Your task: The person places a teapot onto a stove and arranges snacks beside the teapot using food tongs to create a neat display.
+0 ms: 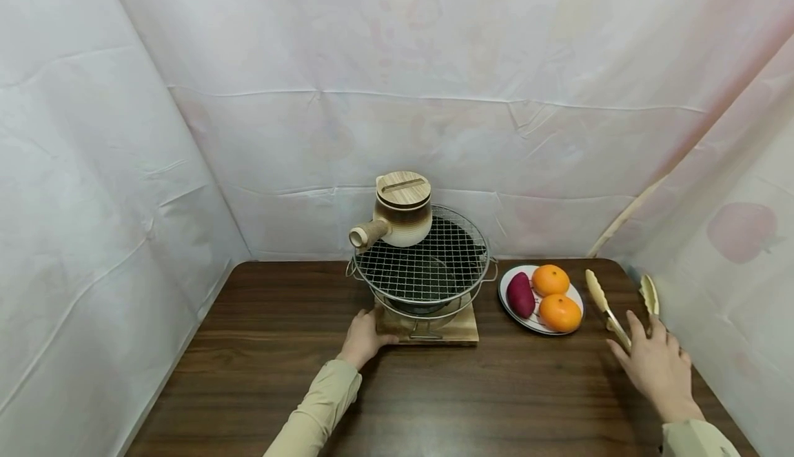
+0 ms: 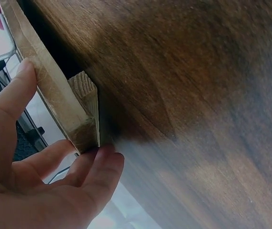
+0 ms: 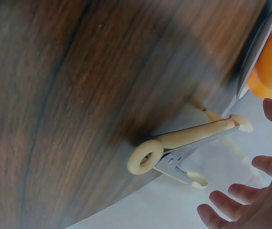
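Observation:
My left hand [image 1: 362,340] grips the left front corner of a wooden base board [image 1: 457,331]. In the left wrist view the thumb presses one edge of the board and the other fingers bend at its corner [image 2: 84,133]. On the board stands a round charcoal grill with a wire mesh rack [image 1: 428,274]. A clay teapot [image 1: 406,226] with a side handle and a wooden lid [image 1: 404,189] sits on the rack's back left. My right hand [image 1: 660,367] hovers with spread fingers over beige-tipped tongs [image 3: 193,136], apart from them in the right wrist view.
Between grill and tongs stands a white plate [image 1: 505,297] with a dark rim, bearing a purple sweet potato [image 1: 520,296] and two oranges [image 1: 560,313]. The dark wooden table [image 1: 260,347] is bordered by pale fabric curtains [image 1: 298,140] at the back and sides.

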{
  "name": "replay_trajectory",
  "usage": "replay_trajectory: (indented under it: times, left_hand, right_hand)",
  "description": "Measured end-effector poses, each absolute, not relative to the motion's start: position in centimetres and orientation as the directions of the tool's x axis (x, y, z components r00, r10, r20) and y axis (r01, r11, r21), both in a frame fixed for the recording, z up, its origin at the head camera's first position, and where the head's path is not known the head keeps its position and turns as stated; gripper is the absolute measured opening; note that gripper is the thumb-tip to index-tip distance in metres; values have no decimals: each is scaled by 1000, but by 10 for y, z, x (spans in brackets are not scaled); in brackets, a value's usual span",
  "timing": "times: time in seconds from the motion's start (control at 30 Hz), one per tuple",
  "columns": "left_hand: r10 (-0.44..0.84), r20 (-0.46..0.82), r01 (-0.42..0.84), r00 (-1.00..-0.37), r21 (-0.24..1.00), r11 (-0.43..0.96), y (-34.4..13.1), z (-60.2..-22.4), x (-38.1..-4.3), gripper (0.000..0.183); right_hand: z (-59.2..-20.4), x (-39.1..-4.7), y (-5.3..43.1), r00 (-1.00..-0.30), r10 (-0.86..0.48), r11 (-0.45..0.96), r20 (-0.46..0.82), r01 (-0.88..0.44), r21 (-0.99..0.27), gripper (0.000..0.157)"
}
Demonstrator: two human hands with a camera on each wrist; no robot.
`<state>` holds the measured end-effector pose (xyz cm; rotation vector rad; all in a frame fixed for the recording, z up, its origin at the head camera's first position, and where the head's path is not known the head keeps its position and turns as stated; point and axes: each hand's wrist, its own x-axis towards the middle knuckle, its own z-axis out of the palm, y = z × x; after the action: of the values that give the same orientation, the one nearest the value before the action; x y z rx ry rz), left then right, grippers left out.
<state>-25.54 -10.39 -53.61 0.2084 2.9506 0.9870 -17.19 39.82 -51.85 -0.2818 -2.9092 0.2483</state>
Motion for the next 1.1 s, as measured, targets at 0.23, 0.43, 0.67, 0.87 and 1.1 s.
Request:
replay_trajectory:
  times: [0.23,0.43,0.67,0.87,1.1]
  left_hand:
    - [139,44,139,-989,586,798,-105,-536,-255,81]
    - [139,60,148,-988,580,801,-104,-536,-254,80]
    - [131,69,147,-989,578,803,-104,-536,-254,79]
    - [130,61,142,-990,582,801,-103,-536,-252,80]
    - [136,76,154,-988,576,803,-102,-536,-253,79]
  right_hand:
    - [-521,-178,406,-969,227,960,97,206,-190,84]
    - [-524,-187,412,-971,238,956,33,228,-184,91]
    - [-527,-196,419,-966,256,949,-37,259,-179,103]
    - [-528,-201,421,-951,301,935,-73,309,-176,112]
    - [-534,-206,426,-930,349,913,-119,366,-183,119]
